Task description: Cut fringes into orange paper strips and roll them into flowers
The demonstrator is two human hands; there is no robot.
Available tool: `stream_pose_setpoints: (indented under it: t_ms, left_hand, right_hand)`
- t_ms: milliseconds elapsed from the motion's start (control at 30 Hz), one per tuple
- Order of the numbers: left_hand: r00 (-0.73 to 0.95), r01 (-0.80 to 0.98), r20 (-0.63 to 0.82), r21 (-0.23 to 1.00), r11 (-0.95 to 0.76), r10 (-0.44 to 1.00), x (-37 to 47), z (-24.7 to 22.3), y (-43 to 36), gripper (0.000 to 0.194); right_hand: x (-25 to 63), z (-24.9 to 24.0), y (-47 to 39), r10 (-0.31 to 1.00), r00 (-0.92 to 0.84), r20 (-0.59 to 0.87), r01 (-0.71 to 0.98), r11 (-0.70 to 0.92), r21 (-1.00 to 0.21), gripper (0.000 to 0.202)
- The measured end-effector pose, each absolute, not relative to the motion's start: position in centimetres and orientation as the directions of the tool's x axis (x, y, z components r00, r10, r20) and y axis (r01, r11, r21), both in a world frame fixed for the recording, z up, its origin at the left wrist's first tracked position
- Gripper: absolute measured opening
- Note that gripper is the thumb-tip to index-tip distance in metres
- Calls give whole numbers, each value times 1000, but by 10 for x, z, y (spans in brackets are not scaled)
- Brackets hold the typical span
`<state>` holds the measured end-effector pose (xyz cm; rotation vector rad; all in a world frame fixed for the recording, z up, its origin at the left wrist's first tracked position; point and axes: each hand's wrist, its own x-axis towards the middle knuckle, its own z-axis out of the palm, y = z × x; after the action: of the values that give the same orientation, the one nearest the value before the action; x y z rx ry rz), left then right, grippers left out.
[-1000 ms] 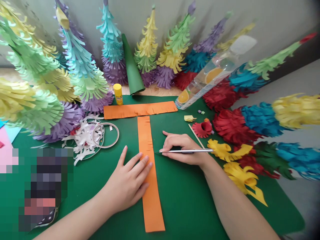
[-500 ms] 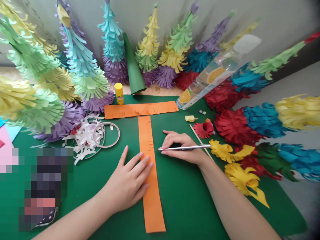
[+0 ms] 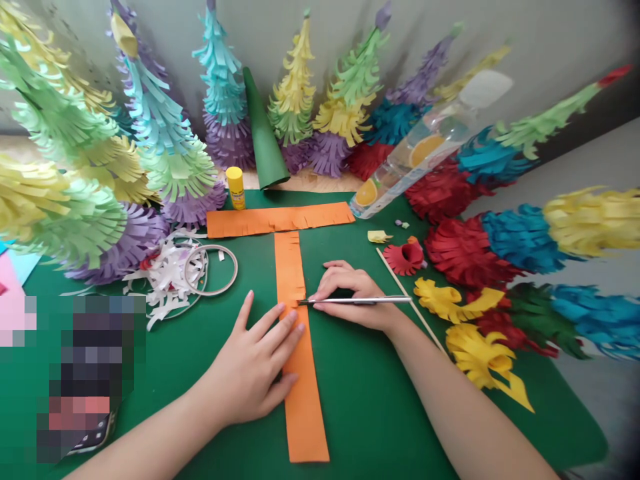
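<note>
An orange paper strip (image 3: 306, 413) lies lengthwise toward me on the green mat, with small cuts along the upper part of its right edge. My left hand (image 3: 263, 360) rests on it, fingers spread, fingertips on the paper. My right hand (image 3: 353, 293) pinches a thin silver knife-like tool (image 3: 373, 300), whose dark tip touches the strip just above my left fingertips. Across the strip's far end lies a second orange strip (image 3: 280, 220), also with cuts along one edge.
Fringed paper cones, a green cone (image 3: 267, 143), a glue stick (image 3: 235, 190) and a plastic bottle (image 3: 415, 150) stand behind. White scraps (image 3: 167, 273) and a tape ring (image 3: 231, 250) are left; yellow curls (image 3: 477, 353), red paper (image 3: 405, 259) and a stick (image 3: 433, 335) right.
My right hand has moved slightly left, bringing the tool's tip from the strip's right edge onto the paper. My left hand stays on the strip.
</note>
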<state>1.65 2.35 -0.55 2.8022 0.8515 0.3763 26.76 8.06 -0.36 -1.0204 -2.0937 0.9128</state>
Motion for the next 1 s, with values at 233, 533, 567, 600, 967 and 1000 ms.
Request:
stream_pose_setpoints:
  t_ms: [233,533,567,600,967,1000]
  left_hand:
    - [813,529,159,201,-825,560,15,-3,26,61]
    - [775,493,269,309,-813,572,19,-8,23,47]
    - [775,493,270,307,-814,571,19,-9,23,47]
    - [776,494,269,304,-814,571,19,-9,23,47]
    - [771,497,269,313,-809,577,18,-8,24,44]
    - [772,497,267,311,-810,577,18,-8,24,44]
  right_hand:
    - [267,-8,80,855,-426,296,318,448,-836,9]
    - [255,-6,76,835,-474,281,353,472,-808,5]
    - [255,-5,76,837,-476,271,360,467,-808,5]
    - [255,-5,76,837,-479,264,366,464,-806,5]
    - [256,-4,77,820,-513,256,382,485,-787,5]
    - [256,-4,78,817,-519,251,383,485,-786,4]
